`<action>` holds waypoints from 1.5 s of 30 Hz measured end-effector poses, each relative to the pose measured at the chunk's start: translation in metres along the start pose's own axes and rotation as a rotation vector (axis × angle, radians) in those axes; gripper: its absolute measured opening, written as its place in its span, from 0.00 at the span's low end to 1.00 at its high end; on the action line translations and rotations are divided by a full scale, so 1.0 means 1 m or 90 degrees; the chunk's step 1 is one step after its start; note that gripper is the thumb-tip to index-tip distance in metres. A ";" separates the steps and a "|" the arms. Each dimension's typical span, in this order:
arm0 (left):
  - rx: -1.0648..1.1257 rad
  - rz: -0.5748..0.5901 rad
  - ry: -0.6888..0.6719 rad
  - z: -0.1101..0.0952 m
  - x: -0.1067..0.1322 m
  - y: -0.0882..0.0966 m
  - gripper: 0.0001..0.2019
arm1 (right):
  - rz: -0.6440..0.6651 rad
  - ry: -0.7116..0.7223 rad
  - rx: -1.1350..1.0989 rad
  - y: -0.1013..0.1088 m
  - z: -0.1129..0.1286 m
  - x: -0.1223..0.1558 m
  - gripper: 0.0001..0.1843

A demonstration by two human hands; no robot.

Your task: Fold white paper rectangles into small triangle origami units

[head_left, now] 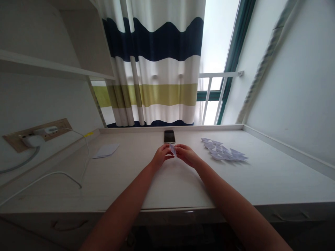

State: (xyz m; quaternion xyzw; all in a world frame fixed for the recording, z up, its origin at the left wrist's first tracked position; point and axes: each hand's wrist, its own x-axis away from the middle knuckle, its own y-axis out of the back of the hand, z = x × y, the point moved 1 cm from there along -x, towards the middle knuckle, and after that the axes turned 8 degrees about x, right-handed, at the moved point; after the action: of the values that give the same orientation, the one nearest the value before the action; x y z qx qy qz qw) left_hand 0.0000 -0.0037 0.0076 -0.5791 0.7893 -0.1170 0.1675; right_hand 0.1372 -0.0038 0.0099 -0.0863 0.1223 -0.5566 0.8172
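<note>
Between my two hands, over the middle of the desk, is a small folded piece of white paper [172, 150]. My left hand [161, 155] pinches its left side with thumb and fingers. From the right, my right hand [186, 154] grips the other side with its fingertips. Just beyond the paper lies a dark-screened phone [169, 136]. To the right, several folded white paper boats [222, 150] sit in a close group. A small stack of white paper sheets [106, 150] lies flat to the left.
The white desk [172, 191] has a raised rim along its back and right side. A white cable [84, 164] trails over its left part from plugs in a wall socket [36, 134]. A shelf [52, 66] overhangs the left. Behind hangs a striped curtain [164, 73].
</note>
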 end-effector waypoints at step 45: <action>-0.880 0.203 -0.192 0.116 -0.187 -0.230 0.12 | -0.579 -0.118 0.740 0.263 0.074 0.072 0.07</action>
State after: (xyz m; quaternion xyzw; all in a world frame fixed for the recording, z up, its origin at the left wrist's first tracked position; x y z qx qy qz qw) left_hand 0.2989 0.1063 0.0123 -0.4405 0.7259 0.5155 -0.1152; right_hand 0.4178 0.0255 0.0007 0.2716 -0.3091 -0.8054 0.4266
